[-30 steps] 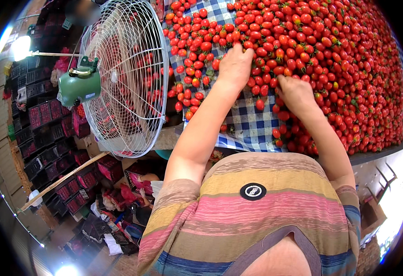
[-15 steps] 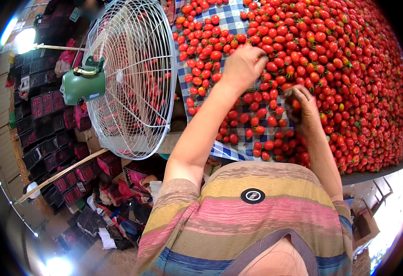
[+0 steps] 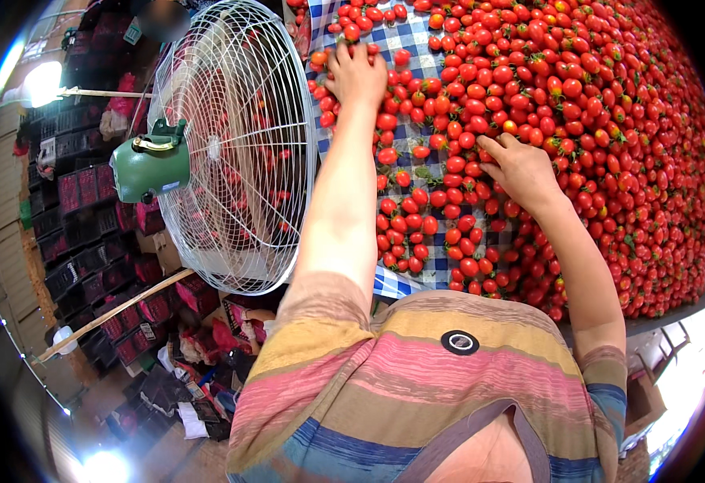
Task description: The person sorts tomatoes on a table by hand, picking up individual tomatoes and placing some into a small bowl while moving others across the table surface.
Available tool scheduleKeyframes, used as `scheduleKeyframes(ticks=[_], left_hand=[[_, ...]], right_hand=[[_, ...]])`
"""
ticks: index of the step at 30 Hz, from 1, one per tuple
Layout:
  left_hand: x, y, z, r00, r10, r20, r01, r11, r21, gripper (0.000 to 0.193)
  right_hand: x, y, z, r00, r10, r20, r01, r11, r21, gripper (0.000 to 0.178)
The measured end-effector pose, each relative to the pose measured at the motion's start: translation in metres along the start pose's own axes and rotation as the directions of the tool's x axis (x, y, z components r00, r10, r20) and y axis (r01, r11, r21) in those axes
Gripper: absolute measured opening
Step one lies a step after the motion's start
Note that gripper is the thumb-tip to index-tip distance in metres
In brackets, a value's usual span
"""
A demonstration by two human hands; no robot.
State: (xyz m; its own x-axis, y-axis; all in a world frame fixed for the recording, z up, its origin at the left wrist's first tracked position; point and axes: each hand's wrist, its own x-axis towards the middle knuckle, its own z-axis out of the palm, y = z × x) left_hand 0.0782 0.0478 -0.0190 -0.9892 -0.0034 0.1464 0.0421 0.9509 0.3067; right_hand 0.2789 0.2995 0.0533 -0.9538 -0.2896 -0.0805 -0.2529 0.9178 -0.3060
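Small oval red tomatoes (image 3: 610, 161), some with green or yellowish tips, form a deep heap on the right. Looser tomatoes (image 3: 405, 225) lie scattered over a blue-and-white checked cloth (image 3: 413, 39) to the left. My left hand (image 3: 358, 78) reaches to the cloth's far left part, palm down, fingers spread over several tomatoes. At the heap's left edge is my right hand (image 3: 523, 171), palm down, its fingers and thumb apart and touching tomatoes. No tomato shows gripped in either hand; what lies under the palms is hidden.
A large wire-caged fan (image 3: 232, 145) with a green motor stands close beside my left arm. Stacked dark crates (image 3: 87, 185) and a wooden pole (image 3: 115, 315) are farther left. A cardboard box (image 3: 646, 402) sits at the lower right.
My left hand has moved left and farther away, and its fingers have spread. The right hand has turned palm down and opened from a curl. Tomatoes on the cloth have shifted.
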Motion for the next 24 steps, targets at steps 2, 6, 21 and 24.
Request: scheduleKeyframes(ticks=[2,6,21,24], left_hand=[[-0.054,-0.001,-0.014,0.998,0.049,0.030,-0.047,0.996,-0.073,0.039],[-0.158,-0.029,-0.055,0.980,0.099,0.170,-0.092,0.995,-0.049,0.038],[-0.250,-0.017,-0.144,0.628,0.471,0.619,-0.601,0.799,0.002,0.038],[-0.227,-0.047,-0.144,0.759,0.321,0.566,-0.491,0.853,0.175,0.034]], right_hand=[[-0.006,-0.003,0.002,1.000,-0.006,-0.015,0.007,0.999,0.053,0.033],[-0.041,-0.019,-0.006,0.992,0.101,-0.075,-0.055,0.887,0.459,0.034],[-0.458,0.039,0.003,0.494,0.870,0.004,0.565,-0.324,0.758,0.038],[-0.510,0.062,0.048,-0.097,0.952,0.291,0.701,-0.142,0.699,0.036]])
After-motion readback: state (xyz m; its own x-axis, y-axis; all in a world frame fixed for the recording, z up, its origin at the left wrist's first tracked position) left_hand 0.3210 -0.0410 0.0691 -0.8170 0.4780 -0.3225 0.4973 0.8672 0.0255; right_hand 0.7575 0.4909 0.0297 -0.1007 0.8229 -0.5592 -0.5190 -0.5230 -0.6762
